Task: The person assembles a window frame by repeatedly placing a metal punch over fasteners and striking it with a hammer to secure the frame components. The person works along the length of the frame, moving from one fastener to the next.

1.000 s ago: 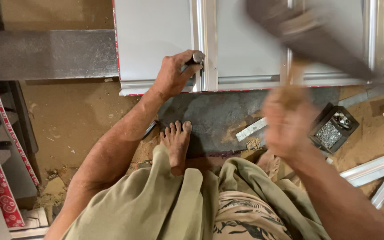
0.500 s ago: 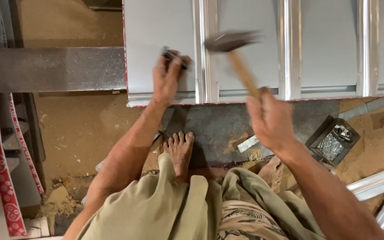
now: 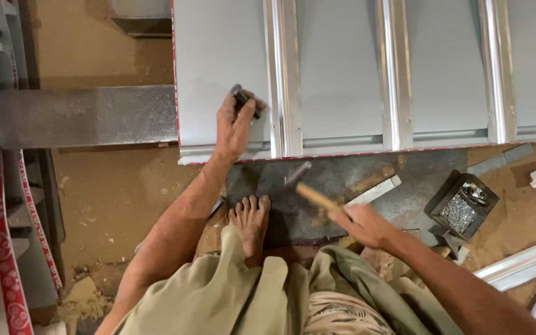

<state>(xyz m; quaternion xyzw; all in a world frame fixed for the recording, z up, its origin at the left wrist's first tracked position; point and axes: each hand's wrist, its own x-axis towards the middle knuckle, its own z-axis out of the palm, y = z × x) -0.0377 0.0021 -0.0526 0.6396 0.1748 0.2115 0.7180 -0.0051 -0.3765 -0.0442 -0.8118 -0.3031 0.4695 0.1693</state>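
Two hands: left hand point(image 3: 234, 127) fingers pinching a dark punch point(image 3: 244, 100), right hand point(image 3: 367, 224) fingers wrapping a wooden-handled hammer point(image 3: 310, 188).

Dark metal punch point(image 3: 244, 99) tilted on grey ribbed sheet point(image 3: 342, 74); wooden-handled hammer point(image 3: 308, 186) low above dark plate.

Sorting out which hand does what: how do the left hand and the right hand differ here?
The left hand rests up on the grey metal panel, pinching a short dark punch; the right hand hangs lower, off the panel, gripping a wooden-handled hammer. Both are bare and closed on tools.
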